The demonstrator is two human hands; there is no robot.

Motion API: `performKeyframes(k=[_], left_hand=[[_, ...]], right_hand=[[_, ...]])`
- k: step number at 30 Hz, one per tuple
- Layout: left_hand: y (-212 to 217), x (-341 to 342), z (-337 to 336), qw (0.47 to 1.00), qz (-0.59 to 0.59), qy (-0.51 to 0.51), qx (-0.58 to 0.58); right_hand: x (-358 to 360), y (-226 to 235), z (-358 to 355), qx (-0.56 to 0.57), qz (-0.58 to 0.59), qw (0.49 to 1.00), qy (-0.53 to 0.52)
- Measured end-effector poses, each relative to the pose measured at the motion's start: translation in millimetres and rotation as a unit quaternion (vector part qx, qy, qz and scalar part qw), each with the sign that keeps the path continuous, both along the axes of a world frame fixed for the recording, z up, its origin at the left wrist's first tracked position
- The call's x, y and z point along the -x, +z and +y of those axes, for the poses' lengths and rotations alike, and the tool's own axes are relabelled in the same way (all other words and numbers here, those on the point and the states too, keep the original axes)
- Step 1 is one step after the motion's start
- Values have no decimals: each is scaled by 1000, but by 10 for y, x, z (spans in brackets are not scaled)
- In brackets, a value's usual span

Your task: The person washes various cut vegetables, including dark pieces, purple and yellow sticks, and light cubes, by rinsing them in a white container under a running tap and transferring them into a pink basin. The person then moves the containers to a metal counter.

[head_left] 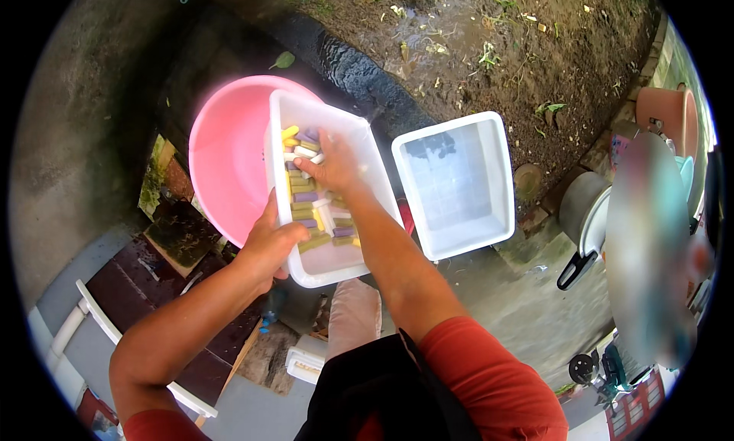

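Note:
A white plastic tub [359,135] is tilted over the right side of a round pink basin [222,158]. Inside the tub lie many short, stubby sticks [303,196] in yellow, purple, white and olive. My left hand [269,242] grips the tub's left rim, thumb inside and fingers underneath. Within the tub, my right hand [335,165] reaches down among the sticks, its thumb and forefinger apart and a white stick near them. Motion blurs that hand slightly, and its other fingers are partly hidden.
A second white tub [457,185] stands to the right, wet inside. Farther right are a pot [585,211] with a black handle and a terracotta-coloured planter [665,116]. Muddy soil [527,66] lies beyond a dark wet kerb [359,66]. A brown-topped surface [145,303] is at left.

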State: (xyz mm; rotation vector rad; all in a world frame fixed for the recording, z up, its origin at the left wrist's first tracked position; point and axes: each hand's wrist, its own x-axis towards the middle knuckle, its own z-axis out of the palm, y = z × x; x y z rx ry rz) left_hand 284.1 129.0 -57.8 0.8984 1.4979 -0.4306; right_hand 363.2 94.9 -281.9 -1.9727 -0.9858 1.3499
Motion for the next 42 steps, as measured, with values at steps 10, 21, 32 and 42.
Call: performKeyframes(k=[10,21,32,42], left_hand=[[187,-35,-55,998,57,-8,19],[167,459,-657,994,-46,101,10],[-276,-494,-1215,974,-61,-208,72],[-526,-1489,-1259,960,-40,-204,189]], right_hand=[[190,60,-98,21,37,999,1],[3,438,-600,3,-66,998,4],[-1195,1381,-2284,81,73,994,-29],[-1439,1441,-3158,105,200,918,-325]])
